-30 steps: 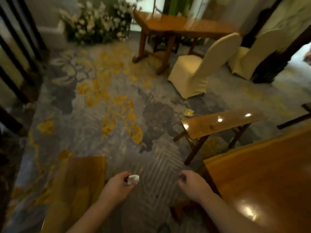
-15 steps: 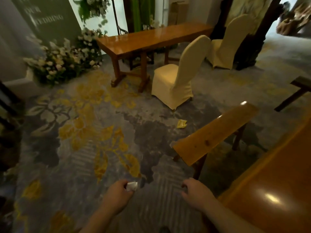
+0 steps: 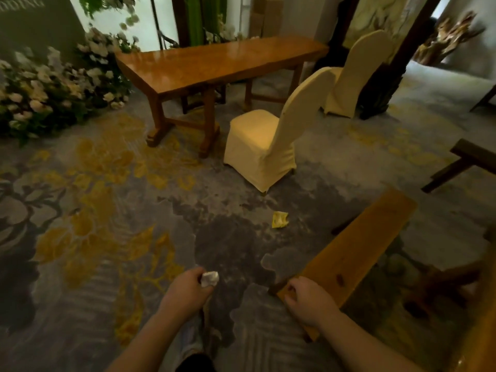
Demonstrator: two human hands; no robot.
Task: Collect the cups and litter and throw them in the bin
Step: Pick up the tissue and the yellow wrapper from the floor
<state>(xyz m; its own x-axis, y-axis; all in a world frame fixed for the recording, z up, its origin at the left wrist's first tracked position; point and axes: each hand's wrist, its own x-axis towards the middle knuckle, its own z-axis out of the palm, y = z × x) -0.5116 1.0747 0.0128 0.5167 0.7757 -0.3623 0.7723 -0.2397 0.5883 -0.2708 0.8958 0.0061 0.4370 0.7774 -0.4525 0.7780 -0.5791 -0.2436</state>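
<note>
My left hand [image 3: 185, 292] is closed around a crumpled white paper [image 3: 209, 278], held low over the patterned carpet. My right hand [image 3: 308, 300] is curled into a loose fist with nothing visible in it, beside the near end of a wooden bench [image 3: 351, 253]. A crumpled yellow piece of litter [image 3: 279, 219] lies on the carpet ahead, between the bench and a cream-covered chair [image 3: 264, 138]. No bin and no cups are in view.
A long wooden table [image 3: 220, 64] stands beyond the chair, with a second covered chair [image 3: 354, 76] to its right. White flowers [image 3: 51, 87] bank the far left. A dark bench [image 3: 467, 162] sits at the right edge. Another wooden surface [image 3: 483, 331] is at the lower right.
The view has moved forward and lifted; the yellow litter, chair and table are nearer. My hands keep the same pose, the left still holding the white paper.
</note>
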